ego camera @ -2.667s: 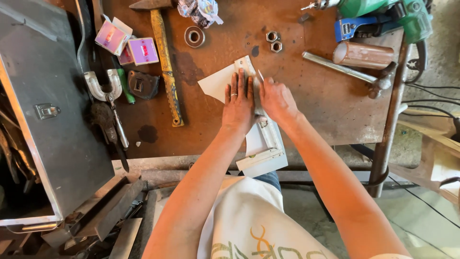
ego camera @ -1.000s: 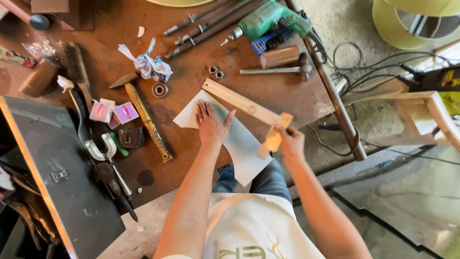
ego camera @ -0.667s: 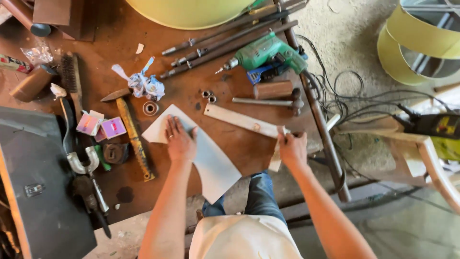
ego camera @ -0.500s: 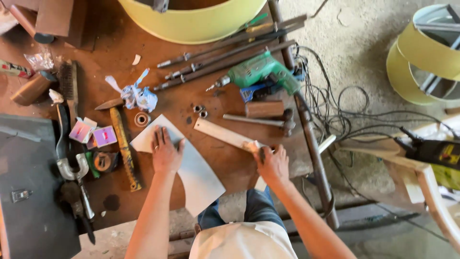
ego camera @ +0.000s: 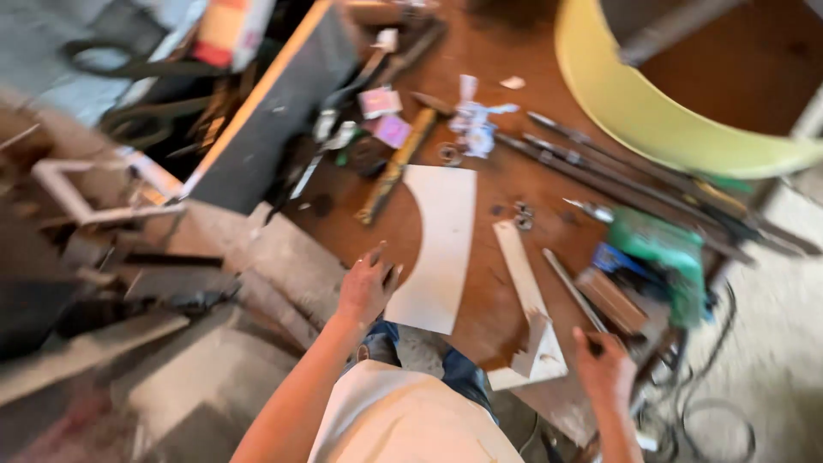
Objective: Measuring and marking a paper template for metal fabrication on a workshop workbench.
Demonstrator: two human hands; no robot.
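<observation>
The view is blurred by motion. My left hand is spread at the table's near edge and touches the lower left edge of a white sheet with one curved side. My right hand hovers at the near right corner with its fingers curled; blur hides whether it holds anything. Just left of it lies a long white strip with an angled piece at its near end, and the hand is apart from it.
A green power drill, a hammer and long metal rods lie to the right. A yellow-green drum stands behind. Pink boxes, a wooden-handled tool and a dark metal panel sit to the left. Cables trail on the floor.
The view has swung and tilted. My left hand slid from the middle of the sheet to its near edge. My right hand has come off the white strip, which now lies on the table.
</observation>
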